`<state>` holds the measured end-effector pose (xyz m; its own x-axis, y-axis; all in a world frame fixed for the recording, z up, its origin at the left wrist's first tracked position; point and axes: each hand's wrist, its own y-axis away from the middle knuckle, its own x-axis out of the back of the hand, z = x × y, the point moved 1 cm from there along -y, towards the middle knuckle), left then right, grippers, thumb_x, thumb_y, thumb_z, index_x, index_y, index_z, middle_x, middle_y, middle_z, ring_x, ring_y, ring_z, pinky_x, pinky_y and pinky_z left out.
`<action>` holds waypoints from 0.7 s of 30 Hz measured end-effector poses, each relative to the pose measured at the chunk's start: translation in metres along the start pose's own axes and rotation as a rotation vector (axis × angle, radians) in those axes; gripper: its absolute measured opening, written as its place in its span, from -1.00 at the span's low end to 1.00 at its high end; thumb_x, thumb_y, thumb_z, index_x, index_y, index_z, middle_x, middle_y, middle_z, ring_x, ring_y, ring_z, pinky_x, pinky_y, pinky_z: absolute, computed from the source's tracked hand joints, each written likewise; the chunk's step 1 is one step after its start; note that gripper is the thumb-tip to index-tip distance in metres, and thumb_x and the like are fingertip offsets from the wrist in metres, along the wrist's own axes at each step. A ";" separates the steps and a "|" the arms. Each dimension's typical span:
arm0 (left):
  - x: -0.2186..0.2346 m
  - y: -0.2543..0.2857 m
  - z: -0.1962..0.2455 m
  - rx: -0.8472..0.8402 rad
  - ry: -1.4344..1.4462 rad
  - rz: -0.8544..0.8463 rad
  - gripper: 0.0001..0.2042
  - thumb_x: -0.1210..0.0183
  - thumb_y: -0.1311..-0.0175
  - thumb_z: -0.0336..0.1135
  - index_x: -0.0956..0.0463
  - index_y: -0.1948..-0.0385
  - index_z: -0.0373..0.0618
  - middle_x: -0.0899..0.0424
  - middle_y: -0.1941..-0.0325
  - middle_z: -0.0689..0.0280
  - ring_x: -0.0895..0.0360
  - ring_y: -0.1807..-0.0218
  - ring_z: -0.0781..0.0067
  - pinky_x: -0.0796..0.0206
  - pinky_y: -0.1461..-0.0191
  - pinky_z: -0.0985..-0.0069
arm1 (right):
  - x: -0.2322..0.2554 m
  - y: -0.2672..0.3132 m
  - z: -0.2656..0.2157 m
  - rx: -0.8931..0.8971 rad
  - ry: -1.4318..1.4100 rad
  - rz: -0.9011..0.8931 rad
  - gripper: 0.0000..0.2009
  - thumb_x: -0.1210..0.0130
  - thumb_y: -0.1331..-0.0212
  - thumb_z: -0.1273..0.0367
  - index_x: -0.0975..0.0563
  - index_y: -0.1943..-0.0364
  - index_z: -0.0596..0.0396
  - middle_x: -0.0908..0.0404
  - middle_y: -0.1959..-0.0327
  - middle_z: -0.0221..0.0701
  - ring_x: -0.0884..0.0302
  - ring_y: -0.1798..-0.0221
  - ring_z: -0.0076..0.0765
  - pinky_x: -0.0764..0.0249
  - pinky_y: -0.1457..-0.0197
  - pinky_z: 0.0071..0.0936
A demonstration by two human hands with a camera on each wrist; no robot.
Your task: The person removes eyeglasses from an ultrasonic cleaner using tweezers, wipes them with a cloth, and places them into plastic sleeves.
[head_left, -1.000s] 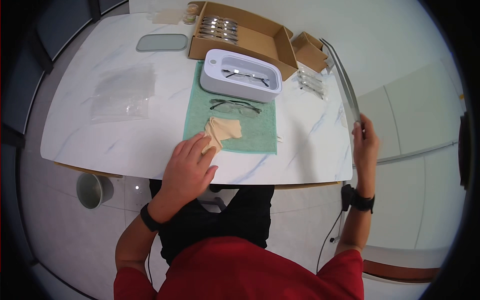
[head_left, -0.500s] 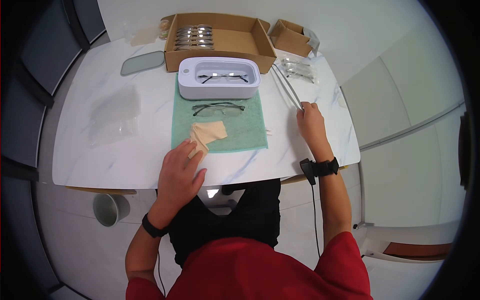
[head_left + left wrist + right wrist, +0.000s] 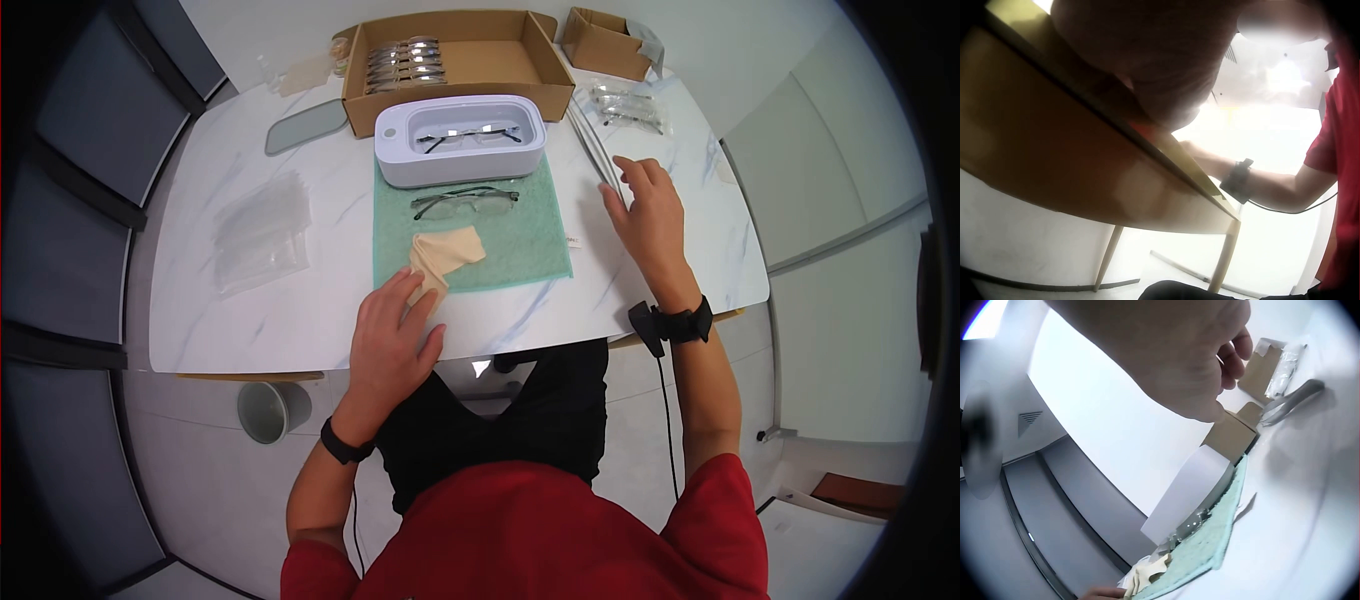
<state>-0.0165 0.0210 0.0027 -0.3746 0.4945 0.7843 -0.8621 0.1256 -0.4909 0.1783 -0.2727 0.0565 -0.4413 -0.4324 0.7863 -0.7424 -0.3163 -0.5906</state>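
My left hand (image 3: 388,340) rests with relaxed fingers at the lower edge of a beige cloth (image 3: 452,248), which lies on a green towel (image 3: 530,240). Just above the cloth lies a pair of glasses (image 3: 466,204). Behind it a white cleaner tub (image 3: 410,165) holds another pair of glasses (image 3: 470,134). On the right, my right hand (image 3: 652,222) is over the table beside long metal tweezers (image 3: 592,146), its fingers loosely spread and gripping nothing. In the right wrist view the tweezers (image 3: 1294,400) lie on the table, apart from the fingers.
At the back stands a cardboard box (image 3: 500,60) with several glasses in its left part. Wrapped glasses (image 3: 628,108) and a small box (image 3: 603,48) are at the back right. Clear plastic bags (image 3: 262,235) and a grey lid (image 3: 305,127) lie on the left.
My right hand has brought the raised tweezers down onto the table's right side and let go of them. My left hand stays by the cloth. The head view has shifted.
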 end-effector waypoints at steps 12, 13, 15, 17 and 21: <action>0.006 -0.004 -0.001 0.019 0.011 -0.053 -0.59 -0.34 -0.09 -0.42 -0.57 -0.04 -0.21 -0.52 -0.28 0.09 -0.45 -0.36 -0.02 -0.28 -0.35 0.15 | -0.032 -0.020 -0.081 0.433 -0.482 -0.212 -0.82 -0.31 -0.15 0.38 -0.66 0.18 0.07 -0.60 0.38 -0.32 -0.61 0.41 -0.14 -0.51 0.31 -0.27; 0.008 -0.005 -0.001 0.000 0.023 -0.077 -0.58 -0.36 -0.09 -0.40 -0.56 -0.04 -0.21 -0.52 -0.27 0.09 -0.45 -0.35 -0.02 -0.30 -0.32 0.14 | -0.038 -0.019 -0.089 0.509 -0.539 -0.279 -0.83 -0.31 -0.15 0.36 -0.67 0.20 0.06 -0.60 0.38 -0.33 -0.62 0.39 -0.12 -0.51 0.31 -0.26; 0.014 -0.007 0.000 -0.014 0.022 -0.106 -0.57 -0.38 -0.09 -0.38 -0.56 -0.04 -0.21 -0.51 -0.26 0.09 -0.45 -0.35 -0.02 -0.31 -0.30 0.14 | -0.053 -0.018 -0.104 0.527 -0.607 -0.287 -0.83 -0.31 -0.13 0.35 -0.67 0.22 0.06 -0.61 0.37 -0.33 -0.63 0.37 -0.10 -0.52 0.30 -0.24; 0.021 -0.012 0.002 0.048 0.070 -0.177 -0.58 -0.37 -0.13 -0.34 -0.55 -0.05 -0.23 -0.51 -0.26 0.08 -0.45 -0.34 -0.01 -0.30 -0.31 0.16 | -0.063 -0.018 -0.112 0.554 -0.670 -0.296 -0.83 -0.31 -0.12 0.33 -0.67 0.24 0.06 -0.61 0.35 -0.33 -0.63 0.35 -0.08 -0.52 0.29 -0.22; 0.034 -0.027 0.003 0.120 0.093 -0.239 -0.59 -0.36 -0.18 -0.30 -0.55 -0.04 -0.23 -0.54 -0.23 0.09 -0.48 -0.28 0.00 -0.36 -0.27 0.21 | -0.071 -0.016 -0.117 0.580 -0.646 -0.376 -0.81 -0.32 -0.08 0.34 -0.68 0.23 0.06 -0.63 0.31 -0.35 -0.64 0.31 -0.05 -0.54 0.23 -0.17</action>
<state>-0.0073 0.0315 0.0441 -0.1279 0.5402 0.8318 -0.9585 0.1483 -0.2437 0.1629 -0.1382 0.0310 0.2694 -0.5455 0.7936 -0.3365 -0.8255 -0.4532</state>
